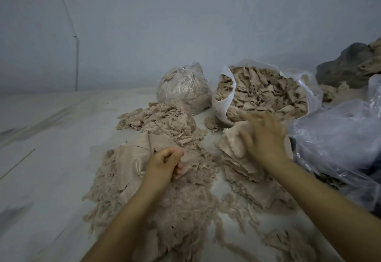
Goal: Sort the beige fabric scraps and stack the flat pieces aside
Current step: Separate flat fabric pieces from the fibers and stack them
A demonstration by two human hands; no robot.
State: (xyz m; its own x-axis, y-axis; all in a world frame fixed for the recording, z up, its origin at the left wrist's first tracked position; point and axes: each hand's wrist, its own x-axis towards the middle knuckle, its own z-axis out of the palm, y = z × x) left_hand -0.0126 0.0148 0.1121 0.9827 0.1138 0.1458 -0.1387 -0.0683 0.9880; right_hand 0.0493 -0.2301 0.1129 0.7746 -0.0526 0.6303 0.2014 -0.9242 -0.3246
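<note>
Beige fabric scraps cover the white surface in front of me. A loose, frayed heap (165, 204) lies under my left forearm, with a larger flat ribbed piece (132, 162) at its left side. My left hand (165, 164) is curled over this heap; whether it pinches a thread or scrap is unclear. To the right sits a stack of flat pieces (243, 169). My right hand (263, 138), blurred by motion, lies on top of that stack with fingers spread. Another scrap pile (160, 117) lies farther back.
An open plastic bag (224, 98) full of scraps stands behind the stack. A tied bag (183, 88) of scraps stands to its left. Crumpled clear plastic (338, 138) lies at the right, dark cloth (350, 65) beyond it. A blue-grey wall rises behind.
</note>
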